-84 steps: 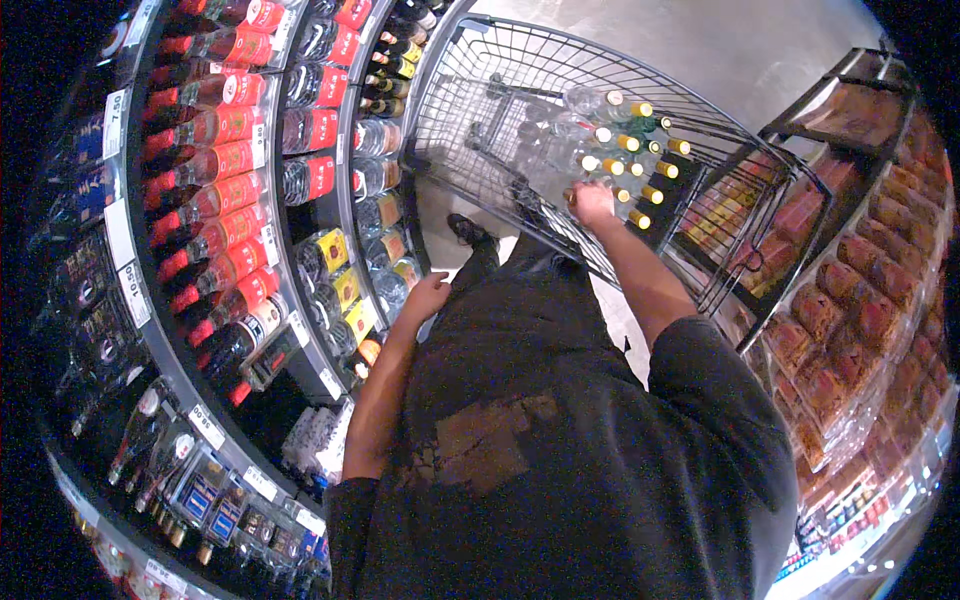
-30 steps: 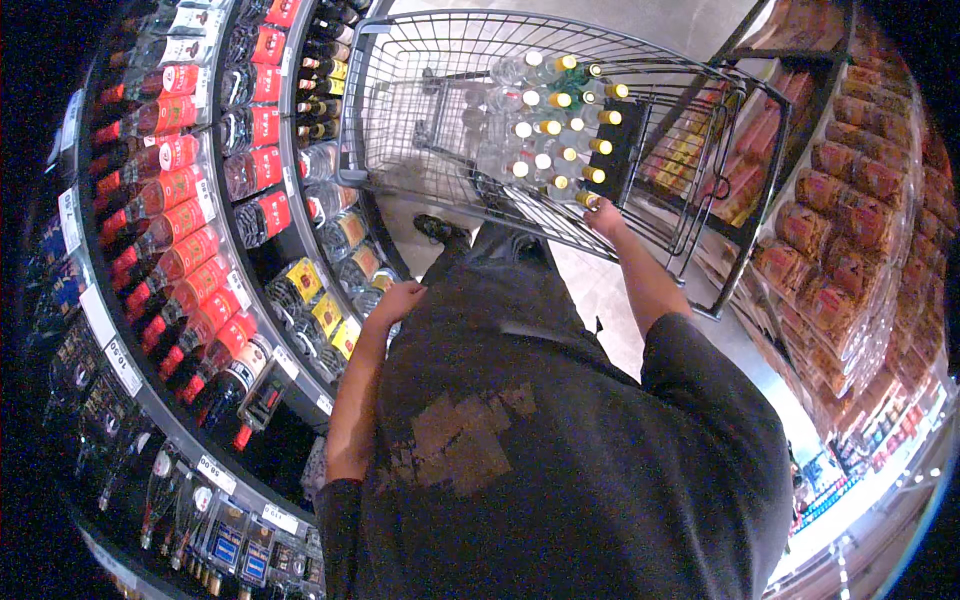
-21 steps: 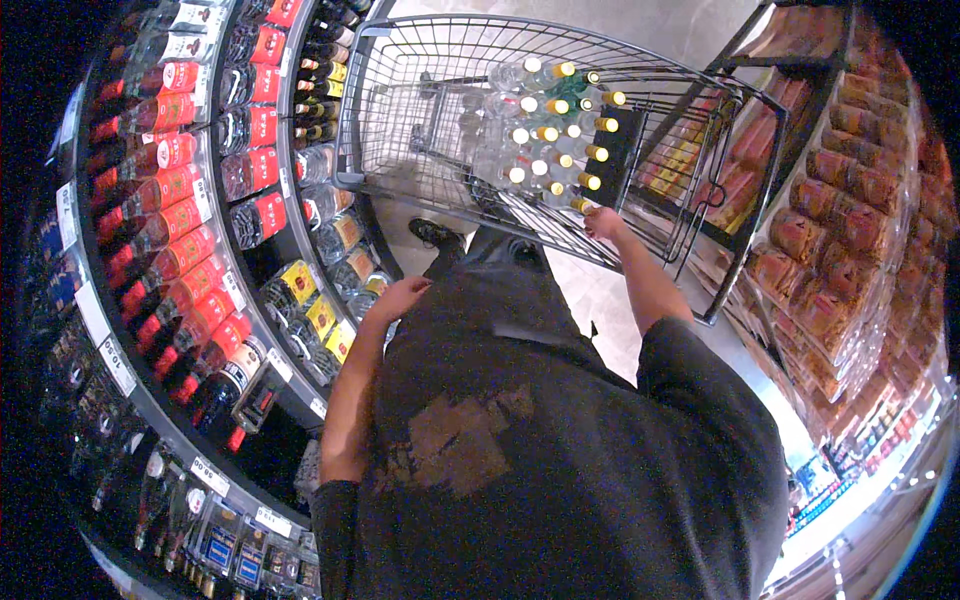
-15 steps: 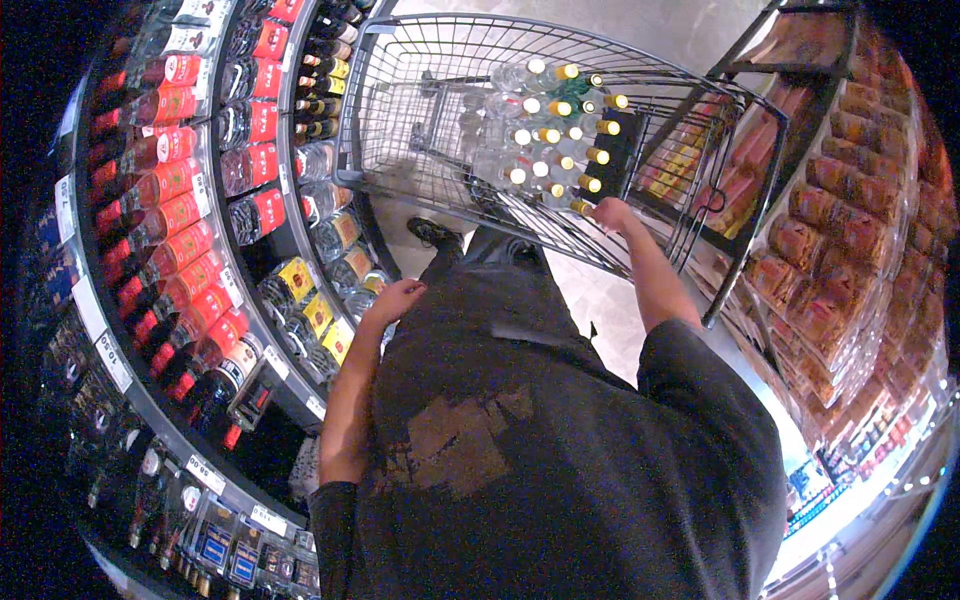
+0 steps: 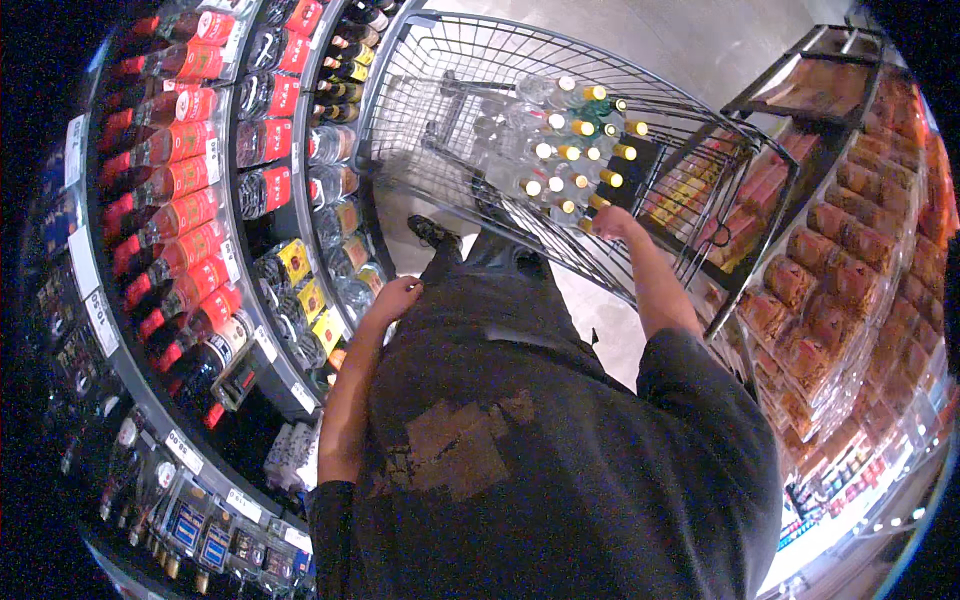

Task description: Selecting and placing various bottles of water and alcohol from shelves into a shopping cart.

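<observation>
My right hand (image 5: 618,224) reaches into the near side of a shopping cart (image 5: 480,212). Its fingers are closed at the capped top of a clear bottle (image 5: 587,226), the nearest one of a packed group; the fingers partly hide the grip. Several more clear bottles (image 5: 497,150) with white and yellow caps stand close together in the cart, with a green one (image 5: 605,113) toward the far side. At my left hip, beside my dark trousers, my left hand (image 5: 400,296) is loosely curled, and no object shows in it.
Curved shelves on the left hold red-labelled bottles (image 5: 185,180), water packs (image 5: 262,142) and yellow-labelled bottles (image 5: 312,300). On the right are stacked packs of brown goods (image 5: 820,290) and a dark rack (image 5: 800,85). My shoe (image 5: 430,232) stands beside the cart.
The cart and its bottles have shifted slightly right in view. My right hand has come down a little, and a cap beside its fingers now shows. The left hand stays at my hip.
</observation>
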The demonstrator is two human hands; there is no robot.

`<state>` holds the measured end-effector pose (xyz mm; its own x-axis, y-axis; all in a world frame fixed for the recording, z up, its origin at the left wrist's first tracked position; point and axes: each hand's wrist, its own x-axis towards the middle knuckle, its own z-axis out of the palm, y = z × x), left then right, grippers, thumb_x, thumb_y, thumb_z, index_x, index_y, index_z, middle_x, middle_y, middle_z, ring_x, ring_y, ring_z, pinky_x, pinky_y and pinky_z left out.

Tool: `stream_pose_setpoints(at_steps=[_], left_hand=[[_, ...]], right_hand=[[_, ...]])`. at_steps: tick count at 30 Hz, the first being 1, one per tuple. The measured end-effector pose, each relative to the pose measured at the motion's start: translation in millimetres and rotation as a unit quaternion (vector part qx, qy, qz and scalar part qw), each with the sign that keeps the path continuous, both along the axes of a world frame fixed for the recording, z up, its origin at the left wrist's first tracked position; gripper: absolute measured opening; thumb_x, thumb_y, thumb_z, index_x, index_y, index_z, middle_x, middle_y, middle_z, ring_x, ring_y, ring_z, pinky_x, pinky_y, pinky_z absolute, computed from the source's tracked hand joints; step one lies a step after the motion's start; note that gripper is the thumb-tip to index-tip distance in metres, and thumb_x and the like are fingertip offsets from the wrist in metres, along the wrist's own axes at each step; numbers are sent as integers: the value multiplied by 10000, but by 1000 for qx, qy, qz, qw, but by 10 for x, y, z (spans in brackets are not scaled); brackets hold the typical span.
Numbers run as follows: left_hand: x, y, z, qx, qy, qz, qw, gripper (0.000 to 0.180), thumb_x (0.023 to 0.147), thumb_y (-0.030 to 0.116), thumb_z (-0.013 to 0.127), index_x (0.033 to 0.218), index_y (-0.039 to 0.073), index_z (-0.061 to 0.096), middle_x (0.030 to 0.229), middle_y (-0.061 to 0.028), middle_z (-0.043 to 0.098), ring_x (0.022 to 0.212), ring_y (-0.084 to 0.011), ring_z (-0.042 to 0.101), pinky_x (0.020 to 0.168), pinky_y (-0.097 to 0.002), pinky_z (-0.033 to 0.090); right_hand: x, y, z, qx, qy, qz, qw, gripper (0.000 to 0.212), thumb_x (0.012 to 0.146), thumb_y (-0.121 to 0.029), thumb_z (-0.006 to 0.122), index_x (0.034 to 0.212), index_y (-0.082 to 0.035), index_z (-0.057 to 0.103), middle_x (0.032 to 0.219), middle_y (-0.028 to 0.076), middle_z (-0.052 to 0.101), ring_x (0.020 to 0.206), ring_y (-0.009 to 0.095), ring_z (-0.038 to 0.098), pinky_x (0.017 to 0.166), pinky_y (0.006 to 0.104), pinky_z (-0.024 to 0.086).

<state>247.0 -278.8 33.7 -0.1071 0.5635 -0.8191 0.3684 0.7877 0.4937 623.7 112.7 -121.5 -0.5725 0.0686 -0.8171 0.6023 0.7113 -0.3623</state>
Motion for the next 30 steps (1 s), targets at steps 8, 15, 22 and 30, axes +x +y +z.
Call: stream_pose_setpoints(at_steps=[8,15,22,30], left_hand=[[68,-255,-58,-23,23,31,999,365,856,328,539,1063,49,648,1019,-173,652,942,-313,624,847,-387,473],[79,-238,15,-20,9,47,999,365,850,337,535,1049,53,648,1021,-164,648,949,-313,616,839,-391,472],[48,-167,95,-20,17,62,998,361,846,332,524,1046,54,639,978,-179,651,931,-316,622,818,-390,476],[33,-279,56,-22,14,72,997,357,844,314,531,1063,54,640,998,-163,653,934,-309,622,820,-375,476]], right_hand=[[-676,162,772,-140,-155,-217,953,188,795,-222,552,828,-65,650,719,72,664,584,170,629,523,313,506],[-1061,699,990,-240,-22,-298,924,208,788,-210,579,897,-54,662,732,47,654,630,143,612,557,298,493],[-972,1156,749,-20,132,-405,905,232,863,-177,520,971,6,612,800,56,644,682,133,613,605,252,500],[-1045,1018,554,6,72,-279,958,221,856,-181,569,997,-17,613,808,48,638,665,125,595,579,252,483]])
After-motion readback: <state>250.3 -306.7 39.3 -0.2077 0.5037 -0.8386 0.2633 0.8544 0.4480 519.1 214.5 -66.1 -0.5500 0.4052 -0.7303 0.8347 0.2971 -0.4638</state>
